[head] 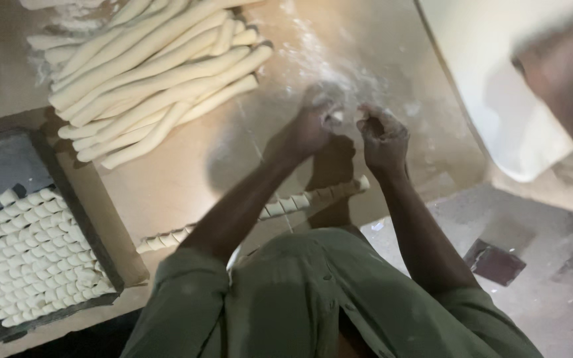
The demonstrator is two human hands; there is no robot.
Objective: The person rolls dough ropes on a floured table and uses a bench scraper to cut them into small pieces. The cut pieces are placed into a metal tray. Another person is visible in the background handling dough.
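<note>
Both hands hover over the floured surface [187, 166], fingers curled in. The left hand [313, 126] pinches a small pale bit of dough [335, 117] at its fingertips; whether the right hand [384, 136] has hold of anything cannot be told. Nearer the person lies a long dough rope [280, 207], pale and scored into short segments, running from near left up to the right and partly hidden by the forearms. At far left is a pile of smooth uncut ropes [154, 73], more than ten, too overlapped to count. At near left one dark tray [8, 162] holds many rows of small cut pieces [31, 258]. Bare surface lies between pile and hands; its right edge drops to the floor [552, 292].
</note>
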